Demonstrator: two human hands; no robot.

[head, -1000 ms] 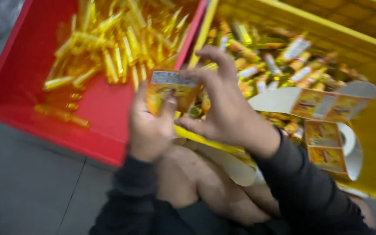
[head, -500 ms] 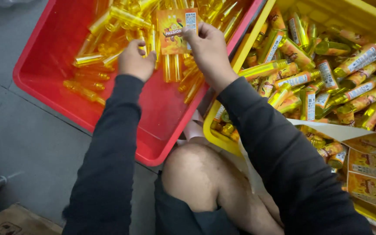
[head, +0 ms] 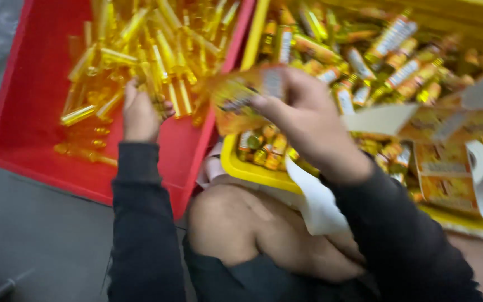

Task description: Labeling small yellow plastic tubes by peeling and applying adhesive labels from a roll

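Left hand (head: pixel 140 112) down in the red bin (head: pixel 18 140), fingers curled among the loose yellow vials (head: pixel 141 50), apparently closed on one or two, though blur hides exactly what is caught. Right hand (head: pixel 303 120) raised over the seam between the red bin and the yellow bin (head: pixel 252 173), fingertips pinched on a label (head: pixel 241 98), held flat and level. To do this step well: best to draw a single vial clear of the heap, keep the label taut by its edges with the sticky face untouched, then bring vial and label together square before pressing. Label orange-yellow with a small pale patch near one end, blurred by motion, its print unreadable. Vials slim, translucent amber, lying criss-crossed. In the yellow bin, labelled vials (head: pixel 359 61) piled thick, with a label roll (head: pixel 465 179) and its white backing strip trailing at the near right edge. Knees below, floor (head: pixel 40 240) grey.
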